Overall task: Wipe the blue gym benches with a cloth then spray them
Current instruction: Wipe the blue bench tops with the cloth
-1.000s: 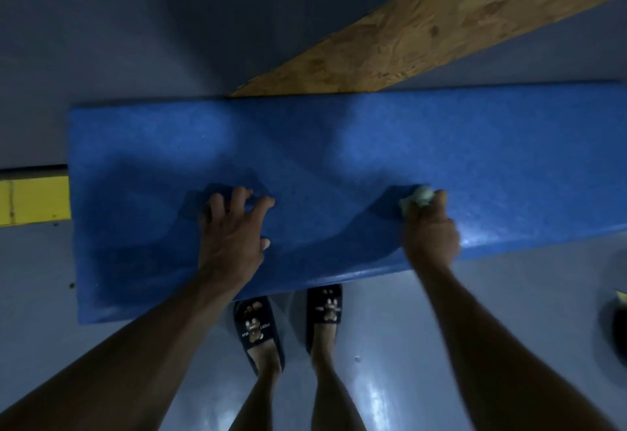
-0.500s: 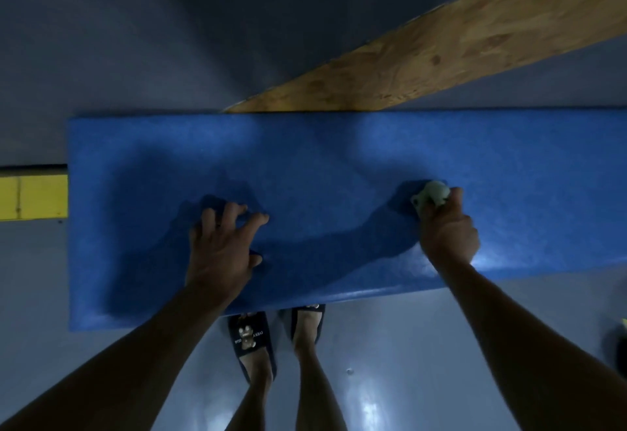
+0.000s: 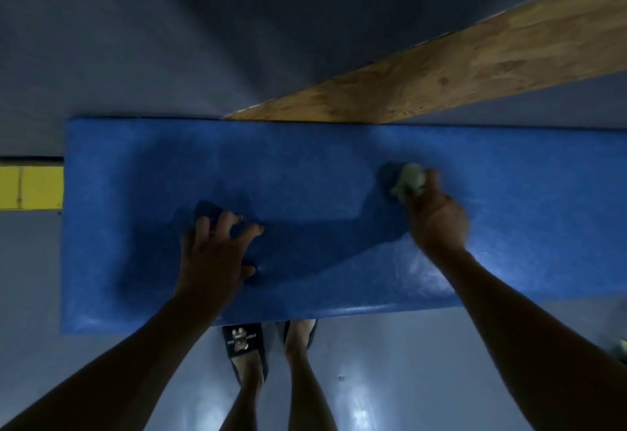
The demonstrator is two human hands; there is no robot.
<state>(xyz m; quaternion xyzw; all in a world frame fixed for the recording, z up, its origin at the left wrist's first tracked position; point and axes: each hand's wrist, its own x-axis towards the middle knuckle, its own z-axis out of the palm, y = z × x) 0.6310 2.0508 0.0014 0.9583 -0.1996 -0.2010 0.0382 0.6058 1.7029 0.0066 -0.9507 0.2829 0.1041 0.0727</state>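
A long blue gym bench (image 3: 322, 166) stretches across the view from left to right. My right hand (image 3: 436, 217) presses a small crumpled pale cloth (image 3: 409, 179) onto the bench top right of the middle, fingers closed around it. On the bench left of centre rests my left hand (image 3: 213, 254), fingers spread and bent, holding nothing. No spray bottle is clearly visible.
A wooden board (image 3: 441, 74) runs diagonally behind the bench toward the upper right. A yellow block (image 3: 32, 188) sits at the left edge. My feet in dark slippers (image 3: 244, 342) stand on the shiny grey floor (image 3: 390, 379) under the near edge. A dim object (image 3: 621, 349) lies at far right.
My right hand has slid the cloth farther across the bench, away from me and to the right. The left hand stays planted, and the view has shifted slightly downward.
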